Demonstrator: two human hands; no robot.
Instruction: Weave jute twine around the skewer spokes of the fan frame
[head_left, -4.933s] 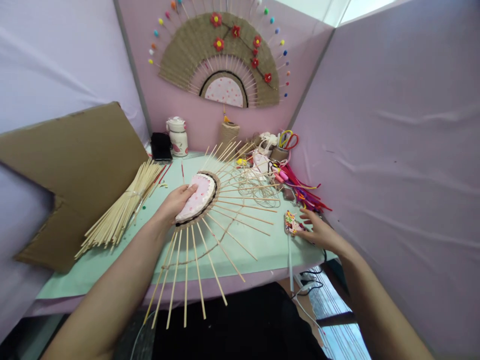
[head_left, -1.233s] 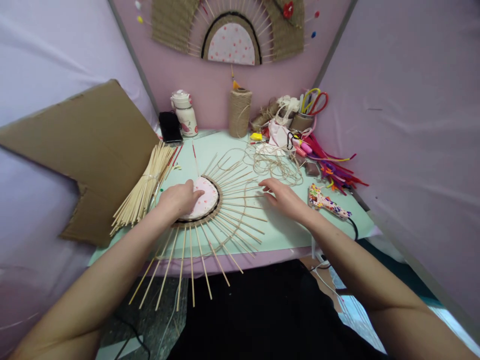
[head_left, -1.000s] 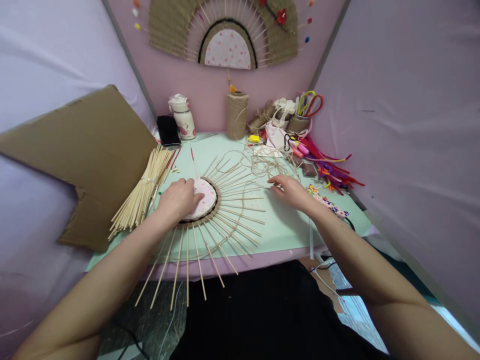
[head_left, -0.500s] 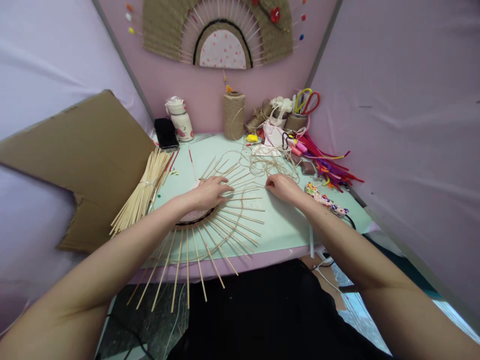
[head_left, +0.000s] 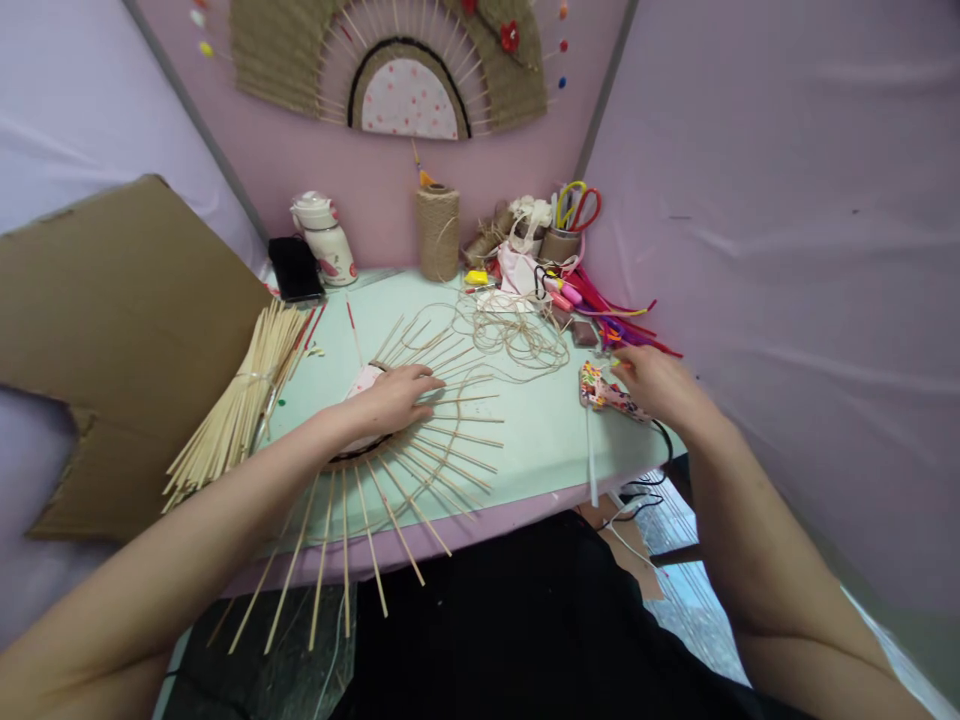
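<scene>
The pink-and-tan half-round fan frame with wooden ribs (head_left: 364, 381) overhangs the green bench's (head_left: 540, 440) near edge. Its straight long side slants near-left to far-right; the arc faces right and nearward. Left hand (head_left: 397, 400): spread on frame. Right hand (head_left: 660, 385): at floral glue gun (head_left: 598, 386), grip indeterminable.

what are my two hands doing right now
Left hand: open, resting on the stick fan frame.
Right hand: at the patterned glue gun; grip unclear.
</scene>
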